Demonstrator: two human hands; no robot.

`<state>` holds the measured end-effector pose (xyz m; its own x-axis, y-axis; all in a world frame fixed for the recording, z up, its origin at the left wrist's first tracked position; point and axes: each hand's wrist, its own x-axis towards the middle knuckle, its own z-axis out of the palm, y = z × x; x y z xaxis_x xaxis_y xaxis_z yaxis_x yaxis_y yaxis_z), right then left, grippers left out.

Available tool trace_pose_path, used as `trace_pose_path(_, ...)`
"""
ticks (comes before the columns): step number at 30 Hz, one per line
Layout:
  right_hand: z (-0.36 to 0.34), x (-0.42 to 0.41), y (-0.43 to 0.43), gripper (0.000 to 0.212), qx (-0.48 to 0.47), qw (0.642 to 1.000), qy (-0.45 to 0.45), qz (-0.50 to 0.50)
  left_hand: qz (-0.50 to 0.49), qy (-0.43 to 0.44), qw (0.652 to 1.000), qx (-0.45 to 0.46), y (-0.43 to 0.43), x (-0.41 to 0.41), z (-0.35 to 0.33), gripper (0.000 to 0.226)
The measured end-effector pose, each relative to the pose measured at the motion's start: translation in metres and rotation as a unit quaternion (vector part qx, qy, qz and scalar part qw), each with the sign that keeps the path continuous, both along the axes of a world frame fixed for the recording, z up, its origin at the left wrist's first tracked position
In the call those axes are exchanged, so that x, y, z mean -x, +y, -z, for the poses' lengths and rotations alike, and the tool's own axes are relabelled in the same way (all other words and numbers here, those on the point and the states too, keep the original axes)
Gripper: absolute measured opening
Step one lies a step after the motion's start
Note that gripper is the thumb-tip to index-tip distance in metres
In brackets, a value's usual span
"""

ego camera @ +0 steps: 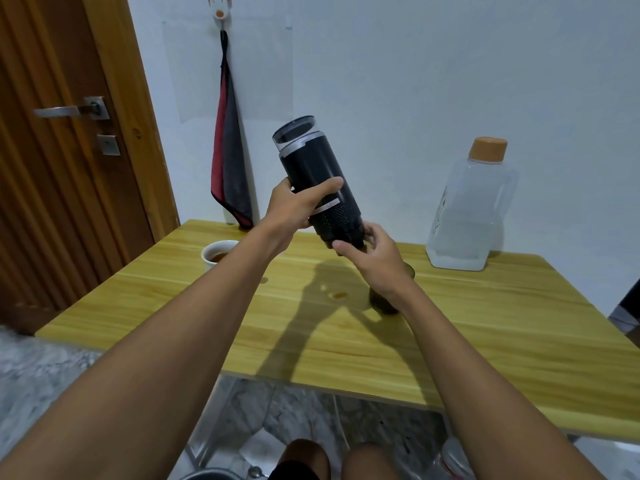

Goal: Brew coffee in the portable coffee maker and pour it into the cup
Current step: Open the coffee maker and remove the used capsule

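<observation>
Hands raise the portable coffee maker (311,174) above the table (485,323), tilted with its clear-topped end leaning away to the left. From my remote station I see the left hand (292,207) wrapped firmly round the black barrel. The right hand (375,258) curls thumb and fingers about the lower, perforated end, as if to twist it. At the table's far left stands the white cup (218,254), holding brown liquid, so I judge a brew and pour largely done. A dark tumbler (384,303) sits just below the right wrist; I cannot tell what it holds. A brown drip (337,296) marks the wood beside it. What looks left is closing or dismantling the maker. A water jug (467,216) waits by the wall.
</observation>
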<state>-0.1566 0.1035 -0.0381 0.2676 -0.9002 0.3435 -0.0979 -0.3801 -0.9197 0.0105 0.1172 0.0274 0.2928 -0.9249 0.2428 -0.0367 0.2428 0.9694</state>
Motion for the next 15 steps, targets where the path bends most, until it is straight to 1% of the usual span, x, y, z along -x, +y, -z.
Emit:
trace_pose_path(2, 0.002, -0.006, 0.003, 0.071, 0.025, 0.998, 0.004, 0.061, 0.003, 0.001, 1.000, -0.006, 0.000, 0.004, 0.000, 0.060)
trace_pose_path(3, 0.003, -0.011, 0.005, 0.075, 0.027, 0.997, 0.014, 0.076, 0.004, -0.002, 1.000, -0.007, 0.001, 0.006, 0.000, 0.061)
trace_pose_path(4, 0.003, -0.014, 0.004, 0.078, 0.019, 0.997, 0.027, 0.070, 0.004, -0.004, 1.000, -0.007, 0.001, 0.008, 0.001, 0.061)
trace_pose_path(5, 0.002, -0.014, 0.003, 0.077, 0.001, 0.998, 0.035, 0.044, 0.005, -0.007, 1.000, -0.006, 0.001, 0.009, 0.001, 0.061)
trace_pose_path(6, 0.000, -0.010, 0.002, 0.073, -0.025, 0.999, 0.033, 0.005, 0.005, -0.009, 1.000, -0.006, 0.001, 0.008, 0.000, 0.061)
trace_pose_path(8, -0.004, 0.004, 0.001, 0.055, -0.075, 0.995, 0.003, -0.063, 0.005, -0.012, 1.000, -0.008, 0.003, 0.004, -0.002, 0.061)
trace_pose_path(9, -0.004, 0.009, 0.001, 0.047, -0.077, 0.994, -0.011, -0.076, 0.006, -0.011, 1.000, -0.009, 0.003, 0.002, -0.003, 0.060)
trace_pose_path(10, -0.003, 0.012, 0.002, 0.044, -0.063, 0.995, -0.017, -0.071, 0.007, -0.008, 1.000, -0.011, 0.003, 0.001, -0.003, 0.059)
trace_pose_path(11, -0.002, 0.012, 0.003, 0.048, -0.039, 0.998, -0.008, -0.051, 0.008, -0.006, 1.000, -0.012, 0.004, 0.001, -0.003, 0.059)
trace_pose_path(13, -0.001, 0.003, 0.005, 0.063, 0.006, 0.999, 0.038, 0.003, 0.012, -0.014, 1.000, -0.015, 0.004, 0.003, -0.003, 0.060)
trace_pose_path(15, -0.003, -0.006, 0.004, 0.076, -0.001, 0.998, 0.067, 0.015, 0.015, -0.016, 1.000, -0.014, 0.004, 0.006, -0.002, 0.059)
